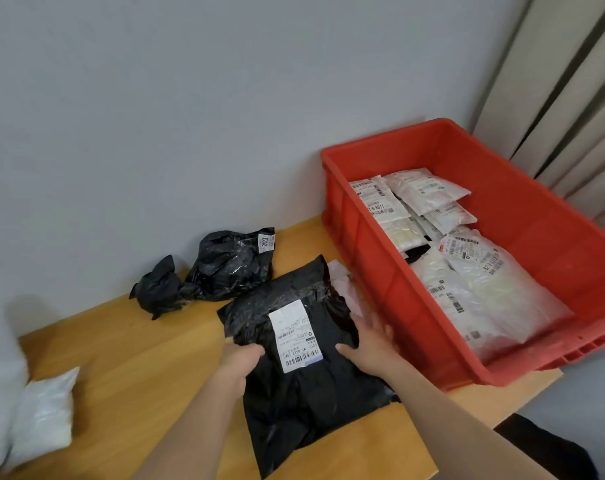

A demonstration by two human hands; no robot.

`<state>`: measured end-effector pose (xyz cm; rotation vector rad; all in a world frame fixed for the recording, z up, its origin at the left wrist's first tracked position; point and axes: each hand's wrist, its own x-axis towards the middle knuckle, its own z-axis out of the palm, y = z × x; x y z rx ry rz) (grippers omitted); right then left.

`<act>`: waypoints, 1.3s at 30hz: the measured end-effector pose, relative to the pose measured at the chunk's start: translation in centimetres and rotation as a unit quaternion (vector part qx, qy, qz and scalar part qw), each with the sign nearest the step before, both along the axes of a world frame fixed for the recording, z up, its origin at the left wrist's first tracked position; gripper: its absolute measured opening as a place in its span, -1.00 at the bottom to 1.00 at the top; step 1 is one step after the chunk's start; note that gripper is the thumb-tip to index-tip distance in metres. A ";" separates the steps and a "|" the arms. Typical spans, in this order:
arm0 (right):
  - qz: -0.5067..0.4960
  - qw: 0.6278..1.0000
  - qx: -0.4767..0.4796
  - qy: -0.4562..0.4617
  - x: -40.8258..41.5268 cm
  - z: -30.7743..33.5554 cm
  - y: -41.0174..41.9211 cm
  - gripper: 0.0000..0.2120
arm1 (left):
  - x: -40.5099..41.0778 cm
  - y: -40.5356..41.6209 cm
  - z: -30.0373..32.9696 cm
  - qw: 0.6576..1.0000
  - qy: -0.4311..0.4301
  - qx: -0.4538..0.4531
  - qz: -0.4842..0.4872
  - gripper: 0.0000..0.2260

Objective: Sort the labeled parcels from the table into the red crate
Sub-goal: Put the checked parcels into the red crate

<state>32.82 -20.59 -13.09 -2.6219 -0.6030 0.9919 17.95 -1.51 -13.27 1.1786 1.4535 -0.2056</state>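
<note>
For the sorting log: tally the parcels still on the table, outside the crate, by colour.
Black plastic mailer bags: 3, namely the large labelled one held in both hands, the crumpled labelled one and the small scrunched one.
White plastic pouches: 2, one at the left edge and one beside the red plastic crate.
Total: 5.

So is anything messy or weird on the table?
A little. The small black bag by the wall is scrunched into a ball, with no label showing, unlike the labeled black parcel the left hand grips and the right hand touches. The red crate sticks out past the table edge.
</note>
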 end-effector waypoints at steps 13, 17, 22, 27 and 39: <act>-0.190 0.964 0.126 0.139 -1.3 -2.6 -1.9 0.00 | -1.6 -0.2 -1.3 0.994 -0.038 -0.085 0.064 -0.50; -0.214 0.957 0.134 0.140 -1.2 -2.3 -1.1 -0.19 | -2.2 0.0 -1.2 0.992 -0.037 -0.099 0.074 -0.68; -0.210 0.960 0.128 0.133 -1.3 0.0 0.6 -0.57 | -2.3 0.5 0.6 0.988 -0.049 -0.113 0.093 -0.78; -0.190 0.963 0.142 0.129 -1.3 3.8 2.2 -0.65 | -2.8 1.3 3.1 0.987 -0.062 -0.101 0.110 -0.84; -0.118 0.966 0.229 0.011 0.4 14.1 4.0 -0.63 | -0.7 2.0 12.7 0.973 -0.175 -0.024 0.150 -0.82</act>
